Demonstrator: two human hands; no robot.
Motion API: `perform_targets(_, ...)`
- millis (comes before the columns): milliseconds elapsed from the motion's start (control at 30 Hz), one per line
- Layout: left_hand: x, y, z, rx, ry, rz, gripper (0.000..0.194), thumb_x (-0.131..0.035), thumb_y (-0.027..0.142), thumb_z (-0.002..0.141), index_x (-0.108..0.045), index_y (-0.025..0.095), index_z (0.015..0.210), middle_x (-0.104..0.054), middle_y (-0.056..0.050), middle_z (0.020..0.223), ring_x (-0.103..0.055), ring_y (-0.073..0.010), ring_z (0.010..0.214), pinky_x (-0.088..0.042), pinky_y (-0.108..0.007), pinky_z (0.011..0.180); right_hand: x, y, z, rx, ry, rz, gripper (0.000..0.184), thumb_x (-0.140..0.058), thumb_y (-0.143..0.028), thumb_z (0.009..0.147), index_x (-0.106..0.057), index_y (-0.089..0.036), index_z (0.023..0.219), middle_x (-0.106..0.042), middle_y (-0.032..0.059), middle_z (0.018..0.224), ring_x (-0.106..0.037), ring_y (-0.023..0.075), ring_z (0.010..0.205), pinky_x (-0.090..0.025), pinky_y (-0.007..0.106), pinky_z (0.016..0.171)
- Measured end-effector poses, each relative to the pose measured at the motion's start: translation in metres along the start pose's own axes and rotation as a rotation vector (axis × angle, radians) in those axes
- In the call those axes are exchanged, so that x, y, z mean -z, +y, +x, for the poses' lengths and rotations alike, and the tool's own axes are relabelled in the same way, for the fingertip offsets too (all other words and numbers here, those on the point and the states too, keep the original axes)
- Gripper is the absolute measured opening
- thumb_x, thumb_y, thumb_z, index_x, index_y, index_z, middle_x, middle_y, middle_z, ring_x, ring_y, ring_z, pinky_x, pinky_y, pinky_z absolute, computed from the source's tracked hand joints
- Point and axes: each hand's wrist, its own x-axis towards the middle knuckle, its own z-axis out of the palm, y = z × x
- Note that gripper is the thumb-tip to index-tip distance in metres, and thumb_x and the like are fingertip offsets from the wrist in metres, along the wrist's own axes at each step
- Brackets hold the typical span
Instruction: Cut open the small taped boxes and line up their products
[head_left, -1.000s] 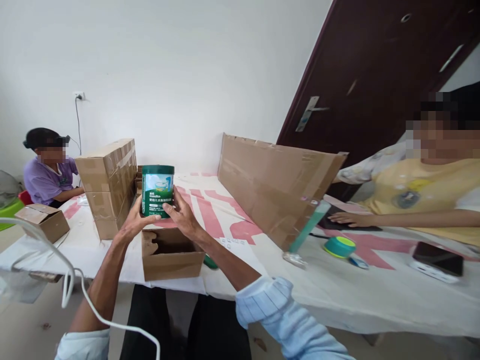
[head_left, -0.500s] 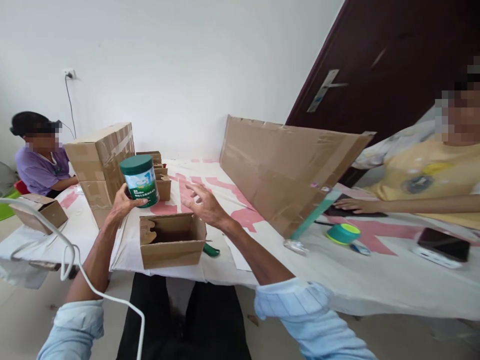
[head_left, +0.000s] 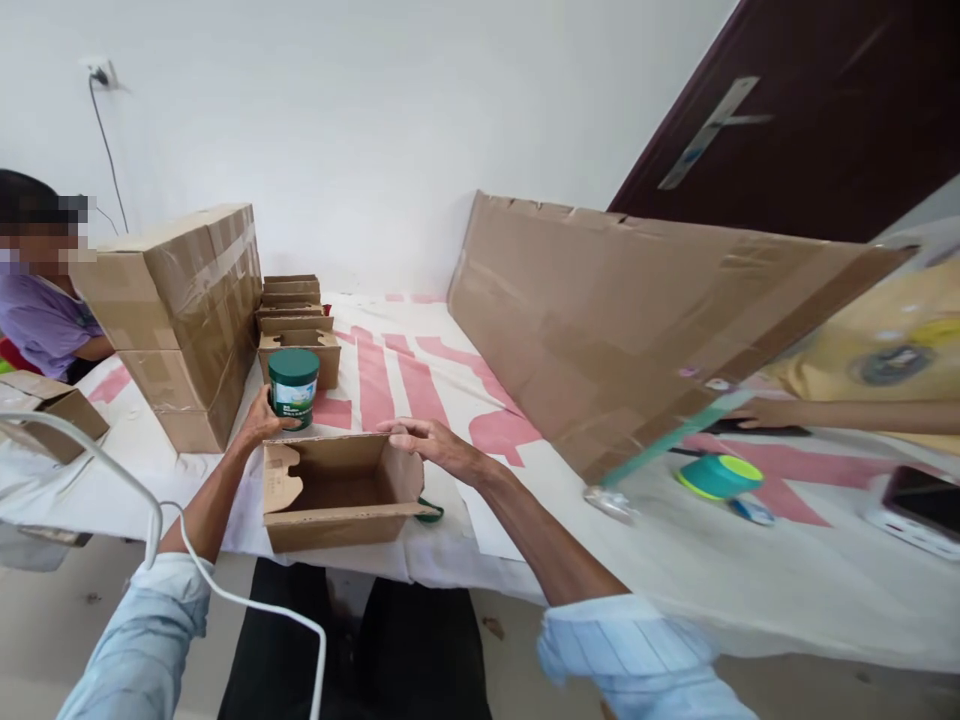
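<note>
My left hand point(head_left: 260, 424) grips a green-lidded can point(head_left: 293, 386) with a green and white label, holding it upright on or just above the table behind an open cardboard box point(head_left: 339, 491). My right hand point(head_left: 424, 441) rests on the far right rim of that box, fingers curled over the edge. The box stands at the table's near edge, its top flaps open and its inside dark. A green-handled tool point(head_left: 430, 513) peeks out at the box's right side.
A row of small open cartons point(head_left: 291, 318) stands behind the can, beside a taped large carton point(head_left: 180, 310). A big cardboard sheet point(head_left: 637, 320) leans at the right. A teal lid point(head_left: 718, 476) and a phone point(head_left: 921, 500) lie right. Other people sit at far left and right.
My left hand has lowered the can from chest height down to the table behind the box. My right hand let go of it and dropped onto the box's rim.
</note>
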Motion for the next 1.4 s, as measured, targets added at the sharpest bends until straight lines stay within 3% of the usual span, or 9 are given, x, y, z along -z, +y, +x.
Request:
perform_targets(300, -0.044, -0.025, 0.033, 0.031, 0.012, 0.029, 0.083, -0.098, 0.028, 0.049, -0.061, 0.016, 0.123, -0.072, -0.011, 0.123, -0.067, -0.0286, 0.116, -0.052, -0.040, 0.103, -0.011, 0.001, 0.010, 0.087, 0.068, -0.022, 0.033, -0.080, -0.052, 0.078, -0.073, -0.020, 0.084, -0.052, -0.0044, 0.067, -0.046, 0.0136, 0.065, -0.040, 0.028, 0.061)
perform_targets(467, -0.030, -0.002, 0.037, 0.046, 0.051, 0.030, 0.065, -0.097, 0.046, 0.059, -0.071, 0.016, 0.111, -0.077, -0.012, 0.117, -0.069, -0.0300, 0.115, -0.054, -0.040, 0.102, -0.003, 0.002, 0.028, 0.106, 0.132, 0.064, 0.034, -0.079, -0.053, 0.078, -0.071, -0.021, 0.082, -0.067, 0.0013, 0.077, -0.054, 0.0161, 0.070, -0.044, 0.029, 0.065)
perform_targets(633, 0.036, 0.029, -0.038, 0.080, 0.182, 0.028, 0.053, -0.078, 0.064, 0.081, -0.077, 0.018, 0.108, -0.079, -0.010, 0.107, -0.072, -0.0265, 0.100, -0.059, -0.037, 0.088, 0.006, -0.001, 0.045, 0.156, 0.168, 0.128, 0.035, -0.080, -0.054, 0.078, -0.071, -0.021, 0.081, -0.079, 0.0074, 0.091, -0.063, 0.0197, 0.078, -0.049, 0.031, 0.070)
perform_targets(700, 0.060, 0.041, -0.084, 0.068, 0.355, 0.020, 0.044, -0.078, 0.060, 0.084, -0.078, 0.020, 0.102, -0.078, -0.006, 0.091, -0.071, -0.0216, 0.085, -0.058, -0.033, 0.078, 0.006, -0.001, 0.053, 0.212, 0.189, 0.146, 0.032, -0.080, -0.052, 0.079, -0.071, -0.021, 0.082, -0.079, 0.0078, 0.095, -0.064, 0.0208, 0.082, -0.050, 0.032, 0.072)
perform_targets(833, 0.075, 0.063, -0.157, 0.085, 0.529, 0.165, 0.028, -0.077, 0.049, 0.083, -0.075, 0.021, 0.077, -0.070, -0.001, 0.067, -0.064, -0.0184, 0.063, -0.053, -0.030, 0.063, -0.002, 0.005, 0.075, 0.316, 0.261, 0.124, 0.026, -0.077, -0.048, 0.080, -0.071, -0.023, 0.083, -0.078, 0.0067, 0.098, -0.064, 0.0210, 0.086, -0.051, 0.033, 0.076)
perform_targets(933, 0.058, 0.077, -0.176, -0.003, 0.462, 0.269, 0.024, -0.077, 0.044, 0.082, -0.074, 0.024, 0.071, -0.068, 0.000, 0.062, -0.061, -0.0185, 0.058, -0.051, -0.031, 0.061, -0.016, 0.016, 0.096, 0.331, 0.286, 0.069, 0.026, -0.075, -0.049, 0.079, -0.069, -0.024, 0.081, -0.073, 0.0049, 0.089, -0.060, 0.0201, 0.082, -0.050, 0.033, 0.072)
perform_targets(1133, -0.007, 0.072, -0.149, -0.064, -0.079, 0.327, 0.024, -0.076, 0.047, 0.086, -0.077, 0.027, 0.072, -0.076, -0.004, 0.071, -0.068, -0.0234, 0.068, -0.052, -0.035, 0.070, -0.039, 0.022, 0.128, 0.308, 0.272, 0.130, 0.046, -0.079, -0.066, 0.075, -0.069, -0.023, 0.088, -0.068, 0.0023, 0.085, -0.061, 0.0187, 0.079, -0.056, 0.035, 0.078)
perform_targets(1267, -0.035, 0.048, -0.109, 0.093, -0.022, 0.422, 0.024, -0.073, 0.045, 0.088, -0.080, 0.026, 0.076, -0.080, -0.008, 0.080, -0.072, -0.0280, 0.077, -0.049, -0.037, 0.074, -0.034, 0.018, 0.118, 0.264, 0.318, 0.214, 0.069, -0.064, -0.083, 0.084, -0.071, -0.021, 0.115, -0.073, 0.0110, 0.116, -0.069, 0.0229, 0.094, -0.061, 0.042, 0.088)
perform_targets(1400, -0.041, 0.030, -0.075, 0.132, 0.031, 0.466, 0.029, -0.070, 0.045, 0.090, -0.081, 0.024, 0.074, -0.079, -0.009, 0.077, -0.072, -0.0286, 0.077, -0.045, -0.037, 0.073, -0.027, 0.028, 0.075, 0.258, 0.398, 0.023, 0.062, -0.061, -0.073, 0.094, -0.071, -0.021, 0.126, -0.073, 0.0122, 0.121, -0.070, 0.0269, 0.106, -0.059, 0.046, 0.095)
